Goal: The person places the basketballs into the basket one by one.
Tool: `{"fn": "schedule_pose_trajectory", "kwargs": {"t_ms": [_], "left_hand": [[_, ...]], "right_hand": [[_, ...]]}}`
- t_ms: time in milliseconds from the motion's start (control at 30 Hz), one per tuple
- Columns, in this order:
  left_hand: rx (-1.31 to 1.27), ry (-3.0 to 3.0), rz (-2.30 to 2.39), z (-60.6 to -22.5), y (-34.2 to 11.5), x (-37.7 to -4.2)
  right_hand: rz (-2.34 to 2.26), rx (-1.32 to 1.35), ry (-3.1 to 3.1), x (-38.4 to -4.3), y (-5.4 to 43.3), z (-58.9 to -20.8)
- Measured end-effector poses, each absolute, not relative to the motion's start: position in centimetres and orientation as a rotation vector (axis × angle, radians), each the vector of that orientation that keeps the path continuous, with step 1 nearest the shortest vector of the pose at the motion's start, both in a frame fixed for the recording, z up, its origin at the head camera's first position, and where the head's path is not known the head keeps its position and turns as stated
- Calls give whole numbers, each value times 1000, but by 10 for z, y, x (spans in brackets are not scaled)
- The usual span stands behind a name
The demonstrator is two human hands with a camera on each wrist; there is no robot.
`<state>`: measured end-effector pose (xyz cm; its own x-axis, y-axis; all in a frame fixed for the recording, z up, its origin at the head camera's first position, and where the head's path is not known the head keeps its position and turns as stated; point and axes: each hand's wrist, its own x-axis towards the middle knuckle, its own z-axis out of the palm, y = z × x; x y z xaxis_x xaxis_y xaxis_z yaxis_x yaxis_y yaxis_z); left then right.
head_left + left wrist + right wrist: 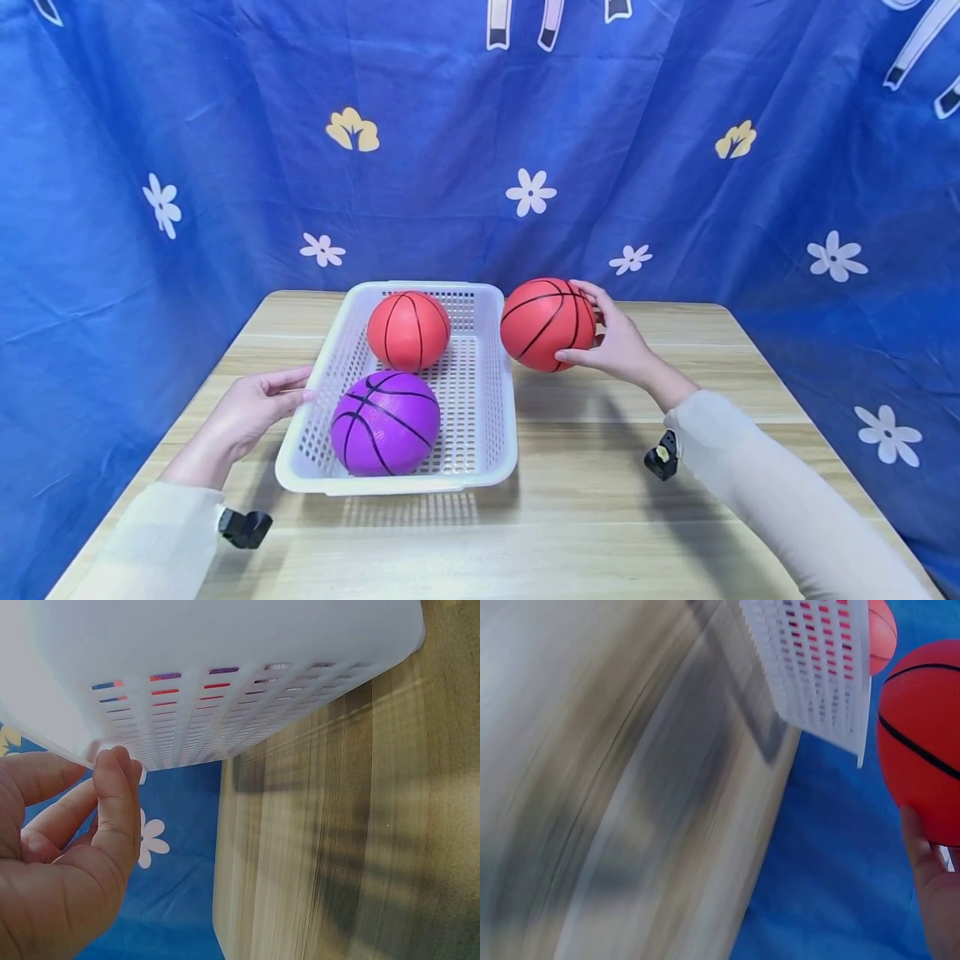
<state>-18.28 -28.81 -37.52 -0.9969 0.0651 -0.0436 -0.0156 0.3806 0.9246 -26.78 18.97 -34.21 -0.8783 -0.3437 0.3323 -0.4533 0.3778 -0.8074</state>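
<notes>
A white plastic basket with slotted walls holds a red basketball at its far end and a purple basketball at its near end. My left hand pinches the basket's left rim; in the left wrist view, thumb and fingers meet at that rim. Just beyond the basket's right rim, my right hand grips another red basketball from its right side. The same ball appears in the right wrist view, raised beside the basket wall.
A wooden table lies under everything, its back edge close to a blue curtain with printed flowers. Small black cameras are worn on the left wrist and right wrist. Shadows fall on the wood below the basket and right arm.
</notes>
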Motion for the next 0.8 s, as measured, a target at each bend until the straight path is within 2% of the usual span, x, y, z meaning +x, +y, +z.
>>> {"fn": "schedule_pose_trajectory", "kwargs": {"t_ms": [467, 800], "left_hand": [[43, 2536, 1723, -374, -288, -182], [30, 2532, 1718, -375, -287, -183]], "right_hand": [[1495, 922, -2525, -270, 133, -336], [1343, 921, -2623, -270, 100, -335]]}}
